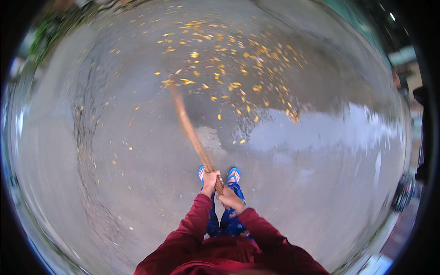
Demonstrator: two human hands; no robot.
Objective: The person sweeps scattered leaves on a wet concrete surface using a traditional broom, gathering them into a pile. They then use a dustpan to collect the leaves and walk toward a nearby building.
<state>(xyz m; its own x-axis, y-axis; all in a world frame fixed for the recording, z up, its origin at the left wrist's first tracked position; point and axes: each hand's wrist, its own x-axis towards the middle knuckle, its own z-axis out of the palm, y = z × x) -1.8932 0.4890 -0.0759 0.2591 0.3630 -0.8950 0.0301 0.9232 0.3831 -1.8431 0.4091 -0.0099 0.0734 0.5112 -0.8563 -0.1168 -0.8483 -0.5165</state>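
A long brown stick broom slants away from me toward the upper left, its far end blurred by motion among some yellow leaves. My left hand is closed around the shaft in front of my feet. Nearer my body, my right hand wraps the broom's near end, partly hiding it. The leaves lie scattered over wet grey pavement, thickest ahead of the broom and to its right.
A shiny puddle spreads to the right. My feet in blue flip-flops stand just beyond my hands. Dark cracks run along the pavement at left. Green plants border the far left, and a dark wheel shows at the right edge.
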